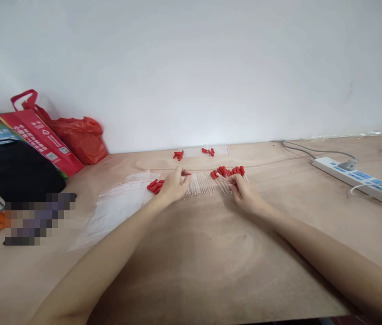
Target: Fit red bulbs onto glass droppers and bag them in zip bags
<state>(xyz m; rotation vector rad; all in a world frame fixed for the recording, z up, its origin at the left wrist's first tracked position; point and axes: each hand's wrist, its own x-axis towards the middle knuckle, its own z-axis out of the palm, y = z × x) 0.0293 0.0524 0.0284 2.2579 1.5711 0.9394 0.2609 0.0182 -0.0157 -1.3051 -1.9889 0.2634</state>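
Note:
My left hand (176,185) is closed in a pinch on a small red cap-like piece (186,173), just above the row of sticks. My right hand (245,195) grips a thin white stick (223,178) between thumb and fingers, its tip pointing up and left. Between the hands, a row of thin white sticks (199,184) lies side by side on the table. Several sticks with red tops (224,171) lie by my right fingers. A small heap of loose red pieces (155,185) is left of my left hand.
Clear plastic zip bags (116,203) lie at the left. Farther back are a small bag of sticks (193,152) and red pieces (178,155). Red bags (82,137) and a black bag (25,174) stand at left; a white power strip (356,180) lies at right.

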